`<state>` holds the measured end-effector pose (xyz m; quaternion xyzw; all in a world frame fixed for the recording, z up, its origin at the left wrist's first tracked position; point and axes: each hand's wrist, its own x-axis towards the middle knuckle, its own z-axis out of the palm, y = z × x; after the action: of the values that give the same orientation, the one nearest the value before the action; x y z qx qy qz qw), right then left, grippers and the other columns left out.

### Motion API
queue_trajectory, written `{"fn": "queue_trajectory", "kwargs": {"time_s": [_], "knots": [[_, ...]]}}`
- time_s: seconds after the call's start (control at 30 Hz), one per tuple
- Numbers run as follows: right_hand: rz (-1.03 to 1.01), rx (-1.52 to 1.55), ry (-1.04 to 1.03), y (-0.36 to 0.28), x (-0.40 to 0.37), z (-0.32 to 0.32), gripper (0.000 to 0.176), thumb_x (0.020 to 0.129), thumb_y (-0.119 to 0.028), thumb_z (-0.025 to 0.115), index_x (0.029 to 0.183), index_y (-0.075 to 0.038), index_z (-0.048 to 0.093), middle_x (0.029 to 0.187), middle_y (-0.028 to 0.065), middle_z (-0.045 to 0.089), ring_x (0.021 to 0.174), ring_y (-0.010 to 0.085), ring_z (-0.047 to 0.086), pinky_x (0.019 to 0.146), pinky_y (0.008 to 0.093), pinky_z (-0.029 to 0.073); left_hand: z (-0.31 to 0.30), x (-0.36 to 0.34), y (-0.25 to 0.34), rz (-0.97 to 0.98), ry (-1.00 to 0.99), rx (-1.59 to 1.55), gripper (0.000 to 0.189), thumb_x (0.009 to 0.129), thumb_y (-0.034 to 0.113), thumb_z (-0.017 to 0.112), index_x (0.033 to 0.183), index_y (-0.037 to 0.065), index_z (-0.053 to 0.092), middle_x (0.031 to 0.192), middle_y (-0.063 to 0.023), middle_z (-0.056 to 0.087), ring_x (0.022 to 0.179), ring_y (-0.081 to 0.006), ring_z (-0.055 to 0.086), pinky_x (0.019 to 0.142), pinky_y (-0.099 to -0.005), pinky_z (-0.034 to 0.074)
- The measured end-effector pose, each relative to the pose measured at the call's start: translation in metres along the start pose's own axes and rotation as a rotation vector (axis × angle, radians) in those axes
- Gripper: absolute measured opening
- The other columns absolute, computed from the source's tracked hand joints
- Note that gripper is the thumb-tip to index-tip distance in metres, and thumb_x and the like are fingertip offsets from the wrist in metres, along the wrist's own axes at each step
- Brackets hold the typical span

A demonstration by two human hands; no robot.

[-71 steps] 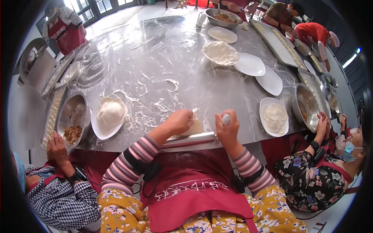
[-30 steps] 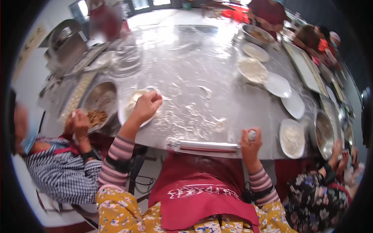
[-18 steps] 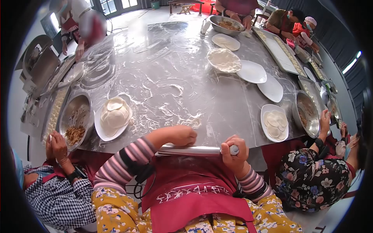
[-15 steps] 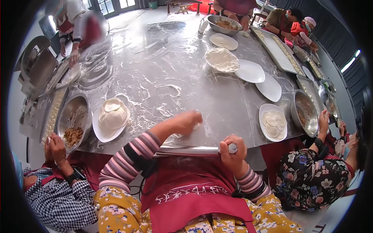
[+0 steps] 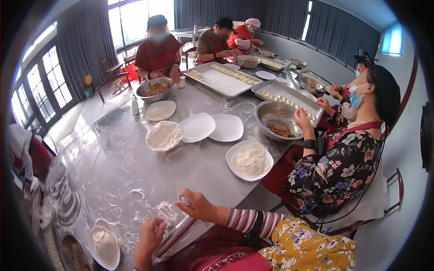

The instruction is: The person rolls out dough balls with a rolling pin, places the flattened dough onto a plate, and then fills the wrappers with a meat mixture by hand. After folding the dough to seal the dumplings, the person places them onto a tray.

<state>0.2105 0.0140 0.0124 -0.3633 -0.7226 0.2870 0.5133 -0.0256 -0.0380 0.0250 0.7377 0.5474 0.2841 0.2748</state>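
My right hand (image 5: 198, 206) is closed around a small object with a rounded grey end (image 5: 185, 200), above the table's front edge. To its left, my left hand (image 5: 152, 232) is raised with loosely bent fingers and nothing visible in it. Scattered flour (image 5: 165, 210) lies on the metal table (image 5: 135, 169) just beyond my hands. A plate (image 5: 116, 260) with a stack of round dough wrappers (image 5: 104, 243) sits at the lower left. Farther right, another plate (image 5: 230, 168) holds overlapping wrappers (image 5: 251, 159).
Two white plates (image 5: 197, 127) and a floury bowl (image 5: 163, 135) stand mid-table. Filling bowls (image 5: 266, 110) and trays of dumplings (image 5: 221, 81) are beyond. A person in a floral top (image 5: 337, 176) sits at right; others work around the table.
The view has swung right and up, showing more of the room. My left hand has come back from over the table. My right hand still grips the grey-ended object.
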Motion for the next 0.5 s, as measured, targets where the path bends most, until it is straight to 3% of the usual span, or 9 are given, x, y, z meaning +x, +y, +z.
{"fn": "queue_trajectory", "kwargs": {"time_s": [0.1, 0.17, 0.2, 0.27, 0.3, 0.4, 0.5], "knots": [[-0.002, -0.102, -0.061, 0.007, 0.008, -0.006, 0.031, 0.088, -0.022, 0.069, 0.106, -0.004, 0.051, 0.091, 0.0183, 0.06, 0.078, 0.0351, 0.062, 0.066, 0.0431, 0.049, -0.004, -0.037, 0.009, 0.087, 0.06, 0.203, 0.024, 0.081, 0.024, 0.071, 0.091, 0.004, 0.065, 0.085, -0.0155, 0.063, 0.076, -0.0336, 0.062, 0.067, -0.0405, 0.05], [-0.205, -0.298, 0.055, 0.006, 0.002, -0.02, 0.042, 0.086, -0.024, 0.069, 0.116, -0.003, 0.049, 0.103, 0.0186, 0.059, 0.094, 0.0368, 0.058, 0.081, 0.0453, 0.047, -0.008, -0.058, 0.011, 0.092, 0.121, 0.282, 0.034, 0.074, 0.032, 0.078, 0.088, 0.004, 0.066, 0.082, -0.016, 0.062, 0.073, -0.0325, 0.063, 0.064, -0.0385, 0.051], [-0.205, -0.304, 0.062, 0.011, -0.005, -0.028, 0.042, 0.086, -0.024, 0.069, 0.116, -0.003, 0.049, 0.103, 0.0186, 0.059, 0.094, 0.0368, 0.058, 0.081, 0.0453, 0.047, -0.014, -0.065, 0.019, 0.101, 0.12, 0.282, 0.034, 0.074, 0.032, 0.078, 0.088, 0.004, 0.066, 0.082, -0.016, 0.062, 0.073, -0.0325, 0.063, 0.064, -0.0385, 0.051], [-0.092, -0.374, 0.028, 0.024, -0.029, -0.049, 0.048, 0.085, -0.028, 0.068, 0.121, -0.003, 0.049, 0.113, 0.0185, 0.056, 0.105, 0.038, 0.054, 0.091, 0.0458, 0.044, -0.018, -0.078, 0.035, -0.07, 0.025, 0.311, 0.034, 0.081, 0.027, 0.072, 0.1, 0.002, 0.058, 0.088, -0.0202, 0.058, 0.083, -0.0398, 0.058, 0.072, -0.0484, 0.046], [-0.092, -0.38, 0.034, 0.03, -0.04, -0.059, 0.048, 0.085, -0.028, 0.068, 0.121, -0.003, 0.049, 0.113, 0.0185, 0.056, 0.105, 0.038, 0.054, 0.091, 0.0458, 0.044, -0.015, -0.081, 0.034, -0.062, 0.023, 0.31, 0.034, 0.081, 0.027, 0.072, 0.1, 0.002, 0.058, 0.088, -0.0202, 0.058, 0.083, -0.0398, 0.058, 0.072, -0.0484, 0.046], [-0.096, -0.658, -0.037, 0.04, -0.053, -0.082, 0.043, 0.086, -0.032, 0.066, 0.115, -0.003, 0.054, 0.109, 0.0174, 0.058, 0.1, 0.0357, 0.056, 0.089, 0.0443, 0.045, -0.007, -0.089, 0.023, 0.064, 0.257, 0.318, 0.033, 0.081, 0.026, 0.073, 0.098, 0.002, 0.059, 0.084, -0.0188, 0.057, 0.079, -0.0398, 0.057, 0.068, -0.0463, 0.047], [-0.172, -0.767, -0.071, 0.04, -0.051, -0.092, 0.034, 0.086, -0.033, 0.065, 0.103, -0.005, 0.058, 0.103, 0.015, 0.059, 0.096, 0.0331, 0.057, 0.086, 0.0433, 0.045, -0.005, -0.101, 0.008, 0.018, 0.268, 0.314, 0.035, 0.079, 0.027, 0.074, 0.099, 0.002, 0.06, 0.083, -0.0184, 0.057, 0.075, -0.0398, 0.057, 0.065, -0.0466, 0.047]]}}
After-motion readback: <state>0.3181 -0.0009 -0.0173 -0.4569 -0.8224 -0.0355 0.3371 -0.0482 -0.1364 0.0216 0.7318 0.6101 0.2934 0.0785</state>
